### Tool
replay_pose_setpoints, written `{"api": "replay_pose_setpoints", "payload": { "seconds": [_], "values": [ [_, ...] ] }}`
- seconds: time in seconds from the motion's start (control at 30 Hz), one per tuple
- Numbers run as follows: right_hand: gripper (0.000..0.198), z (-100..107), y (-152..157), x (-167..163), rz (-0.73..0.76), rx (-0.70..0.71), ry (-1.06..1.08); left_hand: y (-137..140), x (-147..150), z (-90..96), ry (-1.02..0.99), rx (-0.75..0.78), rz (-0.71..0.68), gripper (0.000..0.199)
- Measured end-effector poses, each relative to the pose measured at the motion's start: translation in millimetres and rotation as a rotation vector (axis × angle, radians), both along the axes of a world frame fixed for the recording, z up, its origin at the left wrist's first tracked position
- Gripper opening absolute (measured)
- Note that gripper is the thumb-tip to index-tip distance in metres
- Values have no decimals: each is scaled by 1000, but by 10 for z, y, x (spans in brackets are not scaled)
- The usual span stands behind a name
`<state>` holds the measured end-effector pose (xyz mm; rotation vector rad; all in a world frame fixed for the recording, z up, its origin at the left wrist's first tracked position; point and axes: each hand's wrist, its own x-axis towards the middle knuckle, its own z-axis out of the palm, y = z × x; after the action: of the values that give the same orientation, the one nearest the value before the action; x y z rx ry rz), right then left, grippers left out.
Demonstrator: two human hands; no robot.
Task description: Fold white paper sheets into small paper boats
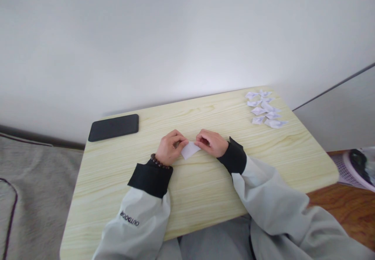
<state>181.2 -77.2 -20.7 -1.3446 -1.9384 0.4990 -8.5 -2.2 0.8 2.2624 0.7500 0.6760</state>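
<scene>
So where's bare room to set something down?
The table is bare between the phone and folded papers, and between those papers and the right sleeve. It's crowded among the papers and where the left hand and right hand hold a white sheet.

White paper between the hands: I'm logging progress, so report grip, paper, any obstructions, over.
Left hand, right hand: grips pinched on white paper. Held between both, one corner free. Black phone, folded papers lie aside, not in the way.

Pale yellow wood-grained tabletop [202,197], white paper [189,151], white folded pieces [274,123], black phone [113,128], light grey sleeves [137,209], black cuffs [151,180], black lettering [129,219], dark brown bracelet [158,162], whitish wall [175,37], lilac basket [342,168], reddish-brown wood-grained floor [348,209]
</scene>
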Motion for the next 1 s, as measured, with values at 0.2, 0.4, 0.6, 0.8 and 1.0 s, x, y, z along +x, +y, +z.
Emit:
{"api": "replay_pose_setpoints", "payload": {
  "seconds": [0.2,0.4,0.6,0.8,1.0],
  "values": [
    [19,22,-31,90,-5,-29,5,19,-22,1,-7,-19,33,17],
    [17,24,-41,126,-57,-11,57,46,-52,10,-50,-32,144,19],
    [22,20,-14,-38,-105,14,-84,-17,32,2,1,-78,41,21],
    [20,-23,2,-88,-65,91,-117,-57,98,-28,65,69,-6,14],
    [20,25,12,14,-53,64,15,22,-31,-6,44,-72,127,22]
  ]
}}
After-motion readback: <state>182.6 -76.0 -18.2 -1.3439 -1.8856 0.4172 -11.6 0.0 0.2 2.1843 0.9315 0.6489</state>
